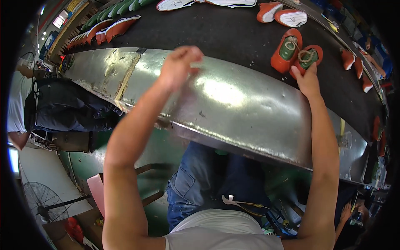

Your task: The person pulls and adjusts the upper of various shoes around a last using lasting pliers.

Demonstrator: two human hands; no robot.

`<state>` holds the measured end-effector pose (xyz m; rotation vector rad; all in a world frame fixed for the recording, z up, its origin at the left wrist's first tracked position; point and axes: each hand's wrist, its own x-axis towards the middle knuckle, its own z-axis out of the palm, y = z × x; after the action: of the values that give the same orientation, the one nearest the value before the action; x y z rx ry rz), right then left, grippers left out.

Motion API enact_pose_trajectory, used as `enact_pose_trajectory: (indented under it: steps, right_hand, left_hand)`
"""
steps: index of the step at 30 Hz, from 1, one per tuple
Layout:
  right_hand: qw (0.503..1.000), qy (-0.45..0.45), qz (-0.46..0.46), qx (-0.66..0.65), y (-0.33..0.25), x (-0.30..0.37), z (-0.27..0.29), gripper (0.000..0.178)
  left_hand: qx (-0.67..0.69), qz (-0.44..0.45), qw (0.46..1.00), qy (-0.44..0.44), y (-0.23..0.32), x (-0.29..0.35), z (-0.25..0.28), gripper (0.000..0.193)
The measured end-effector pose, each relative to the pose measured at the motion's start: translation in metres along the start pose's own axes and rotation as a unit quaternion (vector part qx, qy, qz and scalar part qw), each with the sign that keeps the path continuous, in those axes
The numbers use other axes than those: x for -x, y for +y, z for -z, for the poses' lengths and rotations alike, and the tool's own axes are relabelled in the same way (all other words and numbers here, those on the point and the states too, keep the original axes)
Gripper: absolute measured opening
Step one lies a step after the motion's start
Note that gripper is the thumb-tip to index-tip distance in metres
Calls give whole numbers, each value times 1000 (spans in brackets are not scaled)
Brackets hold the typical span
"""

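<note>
My left hand (180,68) is raised over the metal ledge (250,110), near its far edge. Motion smears its fingers, and I cannot make out whether anything is in them. At the right, my right hand (308,82) grips the near end of an orange-red shoe (317,51) with a green inside and a tan lace, thumb on top of it. A matching shoe (280,61) stands just to its left, upright on the dark conveyor belt (216,37). A lace lies across the gap between the two.
More orange-red shoes lie on the belt, including a pair with white soles up (290,18) and several at the far left (121,28). Green shoes (112,11) stand behind those. Another person (58,104) is at the left. A fan (41,204) stands at lower left.
</note>
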<state>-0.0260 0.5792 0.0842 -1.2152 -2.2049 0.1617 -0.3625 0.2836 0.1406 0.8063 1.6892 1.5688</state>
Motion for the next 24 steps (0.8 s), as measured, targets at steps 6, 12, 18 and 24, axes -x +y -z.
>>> enact_pose_trajectory:
  steps: [6,12,18,24]
  right_hand:
    - [994,-74,-46,-61,-24,14,22,90]
    - [991,-87,-104,-17,-27,14,25,91]
    - [993,-84,-85,-5,-27,13,18,93]
    - [991,-82,-109,-15,-38,9,14,92]
  left_hand:
    - [-413,-71,867,270,-26,-224,96,71]
    - [-547,-65,758,348,-40,-374,138,111]
    - [-619,37,737,268,-29,-427,154,119]
    - [-219,57,962,151,-26,-392,119,67]
